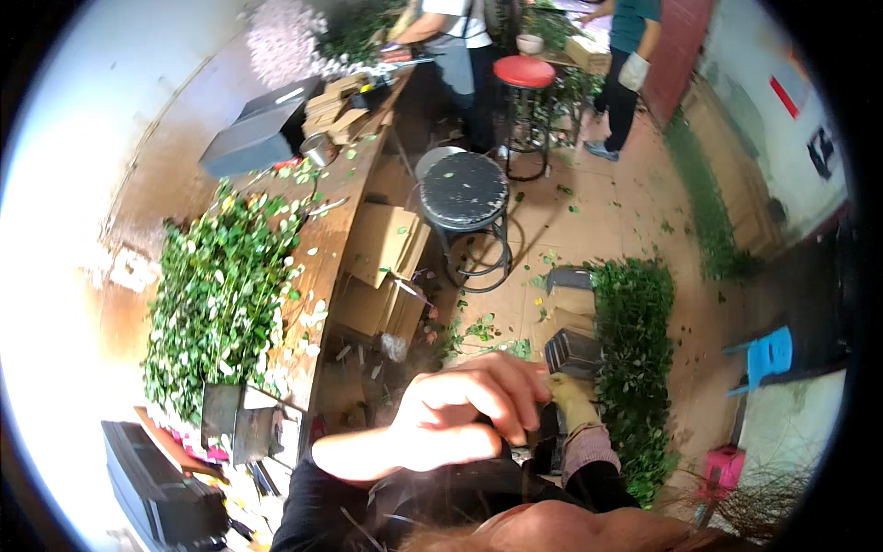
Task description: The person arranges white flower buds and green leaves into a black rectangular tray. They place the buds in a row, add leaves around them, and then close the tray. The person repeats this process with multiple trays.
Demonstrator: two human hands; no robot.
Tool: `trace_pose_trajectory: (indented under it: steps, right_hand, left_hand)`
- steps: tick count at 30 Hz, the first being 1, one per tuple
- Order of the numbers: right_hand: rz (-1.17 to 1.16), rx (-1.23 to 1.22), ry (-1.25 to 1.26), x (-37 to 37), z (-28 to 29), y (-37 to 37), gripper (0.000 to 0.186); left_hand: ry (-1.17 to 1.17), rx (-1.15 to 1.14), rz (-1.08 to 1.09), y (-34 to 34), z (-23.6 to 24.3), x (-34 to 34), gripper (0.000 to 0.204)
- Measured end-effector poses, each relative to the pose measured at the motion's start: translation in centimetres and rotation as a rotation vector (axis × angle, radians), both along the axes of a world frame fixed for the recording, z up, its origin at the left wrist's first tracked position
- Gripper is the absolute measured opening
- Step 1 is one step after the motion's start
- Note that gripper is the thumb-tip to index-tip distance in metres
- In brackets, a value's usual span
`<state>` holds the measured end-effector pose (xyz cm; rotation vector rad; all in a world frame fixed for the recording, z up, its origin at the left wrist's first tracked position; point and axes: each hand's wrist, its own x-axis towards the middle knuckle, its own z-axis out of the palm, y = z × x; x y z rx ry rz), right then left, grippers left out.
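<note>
My bare left hand (464,405) is raised in front of me, low in the middle of the view. Its fingers are curled over, with the thumb near the fingertips; whatever they hold, if anything, is hidden. Just to its right is my right hand (574,403) in a yellow glove with a pinkish cuff. Its fingers are partly covered, so their grip does not show. Beyond the glove sits a dark, ridged box-like thing (570,352), beside a long row of leafy green stems (636,340) on the floor.
A wooden table (322,267) on the left bears a heap of leafy stems (225,294) and cardboard pieces (333,109). A black stool (464,189) and red stool (524,72) stand ahead. Two people work at the back. A blue chair (769,357) is at right.
</note>
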<state>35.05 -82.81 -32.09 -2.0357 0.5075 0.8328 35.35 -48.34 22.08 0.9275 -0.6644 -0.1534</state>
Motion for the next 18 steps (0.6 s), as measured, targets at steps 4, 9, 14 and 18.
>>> trace_pose_trajectory:
  steps: [4, 9, 14, 18]
  right_hand:
    - [0.252, -0.003, 0.086, -2.7, 6.1, 8.2, 0.041]
    - [0.388, -0.006, 0.037, -3.6, 12.5, 12.6, 0.041]
    - [0.498, 0.057, -0.124, -3.0, 18.2, 18.3, 0.040]
    - [0.622, 0.126, -0.320, -2.5, 26.5, 24.6, 0.040]
  left_hand:
    - [-0.278, 0.051, -0.073, 2.1, 4.4, 0.5, 0.040]
    - [-0.375, 0.033, 0.148, 7.0, 6.3, -2.6, 0.024]
    - [-0.366, 0.045, 0.323, 11.4, 7.4, -7.3, 0.021]
    - [-0.432, -0.016, 0.425, 16.4, 7.9, -11.6, 0.023]
